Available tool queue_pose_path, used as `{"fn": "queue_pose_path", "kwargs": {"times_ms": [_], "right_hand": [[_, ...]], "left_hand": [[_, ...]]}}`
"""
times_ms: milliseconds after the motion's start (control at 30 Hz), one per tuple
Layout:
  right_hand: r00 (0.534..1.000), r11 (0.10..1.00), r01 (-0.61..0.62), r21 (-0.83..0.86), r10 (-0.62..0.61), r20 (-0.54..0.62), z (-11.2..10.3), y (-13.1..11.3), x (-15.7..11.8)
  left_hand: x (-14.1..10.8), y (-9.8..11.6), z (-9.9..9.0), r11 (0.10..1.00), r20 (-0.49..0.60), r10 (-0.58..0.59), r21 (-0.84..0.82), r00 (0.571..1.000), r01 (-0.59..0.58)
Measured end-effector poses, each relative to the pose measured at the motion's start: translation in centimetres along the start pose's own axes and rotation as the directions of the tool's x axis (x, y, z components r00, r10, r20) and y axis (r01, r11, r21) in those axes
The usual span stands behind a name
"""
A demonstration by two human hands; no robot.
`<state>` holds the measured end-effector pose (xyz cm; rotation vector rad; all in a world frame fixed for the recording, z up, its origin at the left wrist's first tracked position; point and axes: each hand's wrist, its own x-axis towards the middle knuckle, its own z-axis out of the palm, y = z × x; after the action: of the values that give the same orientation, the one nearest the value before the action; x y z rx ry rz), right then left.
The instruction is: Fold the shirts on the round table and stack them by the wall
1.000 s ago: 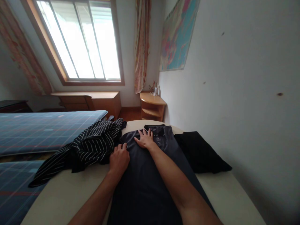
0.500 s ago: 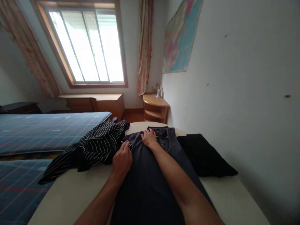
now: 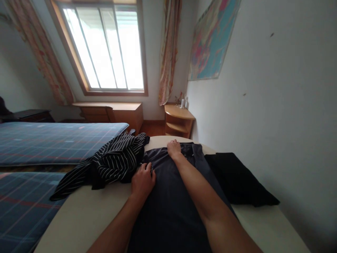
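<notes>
A long dark grey garment (image 3: 171, 203) lies spread on the table, running from its far end towards me. Small ring-shaped details show near its top edge, partly behind my right hand. My right hand (image 3: 174, 148) is closed on the garment's top edge, fingers curled over it. At the garment's left edge, my left hand (image 3: 143, 178) is closed with bent fingers on the cloth, beside a thin pale loop or cord. The fingertips of both hands are mostly hidden. A black-and-white striped garment (image 3: 118, 158) lies crumpled just left of my left hand.
A folded black garment (image 3: 239, 179) lies on the table (image 3: 102, 211) to the right, by the white wall. Beds with blue plaid mattresses (image 3: 63, 142) stand to the left. A wooden corner shelf (image 3: 180, 111) and a desk (image 3: 126, 109) stand beyond, near the window.
My right hand has moved slightly up to the garment's top edge and curled. My left hand has turned flatter, knuckles up, at the left edge. The view has shifted a little.
</notes>
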<state>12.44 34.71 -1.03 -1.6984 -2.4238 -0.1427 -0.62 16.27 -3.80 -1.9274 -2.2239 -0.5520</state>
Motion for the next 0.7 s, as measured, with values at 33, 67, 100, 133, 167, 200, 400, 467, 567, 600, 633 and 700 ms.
{"fn": "queue_pose_path", "kwargs": {"times_ms": [33,67,100,133,167,200,400,467,567,600,633,700], "right_hand": [[1.0,1.0,0.003,0.001,-0.003,-0.007,0.0,0.1,0.0],[1.0,1.0,0.003,0.003,-0.003,-0.019,0.0,0.2,0.0],[0.999,1.0,-0.001,0.006,0.001,-0.036,0.0,0.2,-0.1],[0.998,1.0,-0.007,0.009,0.007,-0.056,0.1,0.2,-0.2],[0.997,1.0,-0.014,0.013,0.015,-0.078,0.1,0.2,-0.3],[0.995,1.0,-0.019,0.016,0.021,-0.096,0.2,0.1,-0.4],[0.993,0.999,0.026,0.044,-0.02,-0.118,0.6,-0.1,-1.0],[0.993,0.997,0.045,0.058,-0.038,-0.115,0.5,0.0,-1.1],[0.993,0.993,0.076,0.088,-0.068,-0.097,0.5,-0.1,-1.2],[0.994,0.991,0.085,0.101,-0.077,-0.083,0.6,-0.3,-1.3],[0.994,0.989,0.09,0.115,-0.082,-0.067,0.7,-0.5,-1.3],[0.996,0.986,0.086,0.146,-0.082,-0.031,1.0,-0.9,-1.6]], "left_hand": [[-0.1,0.1,-0.2,1.0,-0.001,-0.005,0.025,1.0,0.005],[-0.1,0.3,-0.4,0.999,-0.001,-0.008,0.048,1.0,0.008],[-0.1,0.4,-0.6,0.998,-0.001,-0.007,0.068,1.0,0.007],[-0.2,0.5,-0.7,0.996,-0.004,-0.005,0.084,1.0,0.005],[-0.2,0.5,-0.8,0.995,-0.011,-0.001,0.095,1.0,0.002],[-0.2,0.5,-0.8,0.995,-0.022,0.006,0.1,1.0,-0.003],[-0.3,0.2,-0.2,0.998,-0.062,0.018,0.066,0.998,-0.014],[-0.2,0.1,-0.1,0.999,-0.06,0.011,0.047,0.998,-0.008],[0.0,0.0,0.0,1.0,-0.07,0.002,0.028,0.998,0.0],[0.0,-0.1,0.0,1.0,-0.078,0.002,0.027,0.997,0.0],[0.1,-0.1,0.1,1.0,-0.088,0.005,0.028,0.996,-0.003],[0.1,-0.1,0.1,0.999,-0.109,0.017,0.03,0.994,-0.014]]}}
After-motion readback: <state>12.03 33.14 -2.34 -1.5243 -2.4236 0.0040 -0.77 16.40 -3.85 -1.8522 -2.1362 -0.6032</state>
